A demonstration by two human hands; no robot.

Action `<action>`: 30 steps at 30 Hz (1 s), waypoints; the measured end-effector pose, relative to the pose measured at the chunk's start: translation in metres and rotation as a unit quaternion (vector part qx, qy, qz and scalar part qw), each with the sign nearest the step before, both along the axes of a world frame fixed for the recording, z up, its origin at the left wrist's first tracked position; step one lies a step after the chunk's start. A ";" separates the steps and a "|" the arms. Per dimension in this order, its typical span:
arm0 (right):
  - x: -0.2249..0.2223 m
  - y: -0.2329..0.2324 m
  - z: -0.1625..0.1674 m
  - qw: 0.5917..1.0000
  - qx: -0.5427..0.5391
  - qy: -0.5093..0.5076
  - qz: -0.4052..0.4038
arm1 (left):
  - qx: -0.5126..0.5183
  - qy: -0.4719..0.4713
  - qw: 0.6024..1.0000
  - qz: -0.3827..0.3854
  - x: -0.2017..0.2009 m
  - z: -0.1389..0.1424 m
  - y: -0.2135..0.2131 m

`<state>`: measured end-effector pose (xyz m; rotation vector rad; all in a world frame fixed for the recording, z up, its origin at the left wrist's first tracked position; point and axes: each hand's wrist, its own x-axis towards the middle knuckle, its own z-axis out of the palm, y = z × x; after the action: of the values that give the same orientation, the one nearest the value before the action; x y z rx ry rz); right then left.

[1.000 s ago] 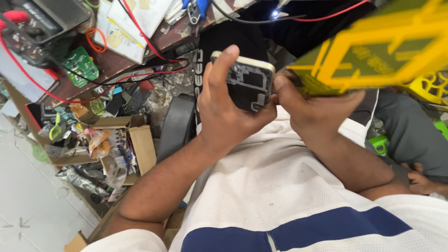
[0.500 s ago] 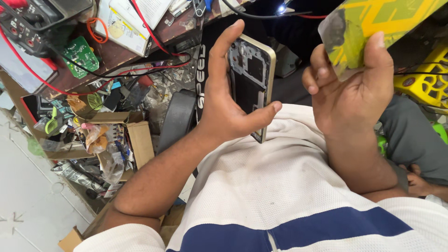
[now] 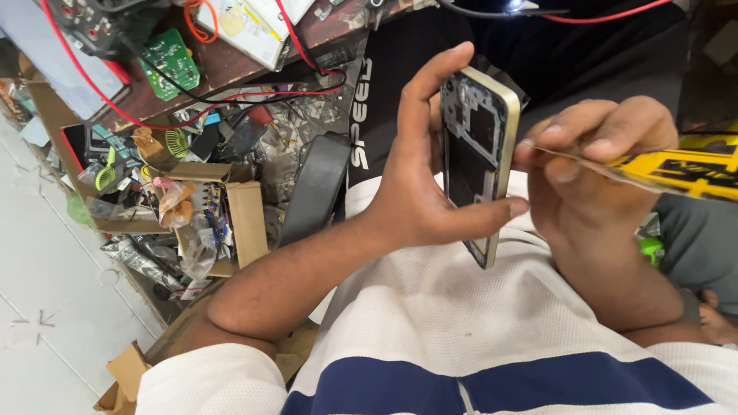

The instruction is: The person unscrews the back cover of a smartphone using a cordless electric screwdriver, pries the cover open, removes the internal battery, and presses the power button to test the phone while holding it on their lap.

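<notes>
The left hand (image 3: 419, 192) clasps an opened phone frame (image 3: 477, 154) upright, thumb bracing its edge so the exposed interior faces the person. Just right of the frame, the right hand (image 3: 596, 165) pinches a yellow-and-black card (image 3: 676, 173), its tip at the frame's edge.

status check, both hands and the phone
Left hand grips opened phone upright. Right hand pinches yellow card at phone's edge. Nothing between them.

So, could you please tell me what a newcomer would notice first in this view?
At centre, the left hand holds an opened phone frame upright, while the right hand presses a thin yellow card against its edge. At upper left, red wires run across a cluttered bench by a green circuit board.
</notes>
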<state>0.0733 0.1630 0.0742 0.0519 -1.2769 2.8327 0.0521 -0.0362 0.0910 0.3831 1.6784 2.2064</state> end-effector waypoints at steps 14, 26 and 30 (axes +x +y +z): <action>0.014 -0.010 -0.019 0.917 0.348 0.048 -0.189 | -0.003 0.020 1.000 0.012 0.005 -0.001 0.006; 0.030 -0.005 -0.018 0.946 0.279 -0.028 -0.164 | -0.053 0.084 0.994 0.044 0.006 -0.005 0.009; 0.028 -0.005 -0.027 0.942 0.280 -0.006 -0.182 | -0.069 0.097 0.992 0.049 0.005 -0.004 0.009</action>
<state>0.1014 0.1583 0.0474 -0.1688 -1.8300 2.0988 0.0568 -0.0268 0.0873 0.5021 1.9790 2.1631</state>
